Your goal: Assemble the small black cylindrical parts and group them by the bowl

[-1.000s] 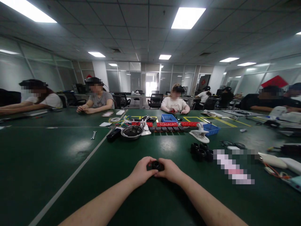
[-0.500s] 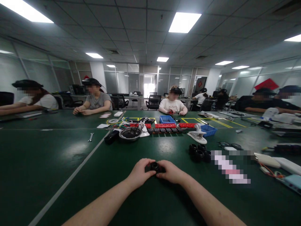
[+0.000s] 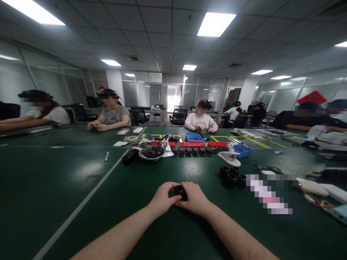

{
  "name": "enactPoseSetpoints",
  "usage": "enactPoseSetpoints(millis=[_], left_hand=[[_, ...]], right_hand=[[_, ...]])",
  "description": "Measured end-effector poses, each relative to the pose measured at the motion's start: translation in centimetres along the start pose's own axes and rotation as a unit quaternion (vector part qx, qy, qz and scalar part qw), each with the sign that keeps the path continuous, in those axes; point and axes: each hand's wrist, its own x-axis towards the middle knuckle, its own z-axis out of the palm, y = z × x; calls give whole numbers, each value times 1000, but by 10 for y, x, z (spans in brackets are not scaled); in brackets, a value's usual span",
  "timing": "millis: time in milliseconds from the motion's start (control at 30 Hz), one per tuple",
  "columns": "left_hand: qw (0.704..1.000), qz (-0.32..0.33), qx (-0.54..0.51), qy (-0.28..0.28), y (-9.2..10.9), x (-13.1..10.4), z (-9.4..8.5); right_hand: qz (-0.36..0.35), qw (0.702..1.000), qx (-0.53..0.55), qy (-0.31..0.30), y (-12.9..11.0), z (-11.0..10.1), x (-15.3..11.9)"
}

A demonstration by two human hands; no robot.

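Between my two hands, close to the green tabletop, is a small black round part (image 3: 180, 192) with a ring-like top. My left hand (image 3: 164, 198) curls round its left side, thumb at the front and fingers behind. From the other side my right hand (image 3: 193, 196) grips the same part, its thumb close to the left thumb. Much of the part is hidden by the fingers, and its exact kind does not show. Off to the right sits a cluster of several black ring-shaped parts (image 3: 231, 178), similar in colour.
Beyond the hands lie a round metal-rimmed dish (image 3: 151, 154), a black handset (image 3: 130, 156), a white clamp (image 3: 230, 156), red strips (image 3: 192, 144) and blue bins (image 3: 194, 137) (image 3: 243, 150). A wrench (image 3: 106, 156) rests at left. Several people sit around the table (image 3: 103, 195).
My right hand has shifted slightly left and closed further over the black part, so its thumb is nearer the left one. The view has swung a little to the left.
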Motion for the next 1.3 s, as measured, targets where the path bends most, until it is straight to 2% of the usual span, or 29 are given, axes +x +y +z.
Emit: enactPoseSetpoints(millis=[133, 200, 333, 467, 533, 633, 833, 1067, 1167, 1300], left_hand=[[999, 16, 16, -32, 1, -1, -6], [999, 18, 15, -40, 3, -1, -7], [999, 2, 16, -32, 4, -1, -3], [999, -22, 36, -2, 3, 0, 1], [999, -29, 38, 7, 3, 0, 1], [1000, -13, 25, 1, 5, -2, -1], [999, 25, 31, -38, 6, -3, -7], [995, 70, 70, -24, 11, -3, -11], [996, 47, 76, -23, 10, -2, -7], [998, -24, 58, 12, 5, -2, 2]], right_hand=[[-27, 990, 118, -78, 15, -12, -1], [-18, 986, 135, -91, 19, -13, 0], [14, 992, 102, -70, 15, -5, 2], [35, 999, -35, -1, 2, 3, 3], [37, 996, -78, 4, -1, 4, 2], [16, 998, -63, -10, 3, 1, 1], [-30, 995, 80, -60, 22, -4, 1], [-28, 994, 85, -62, 22, 3, 3], [-6, 996, 67, -54, 19, 5, 4], [25, 999, -37, -28, 8, 2, 4]])
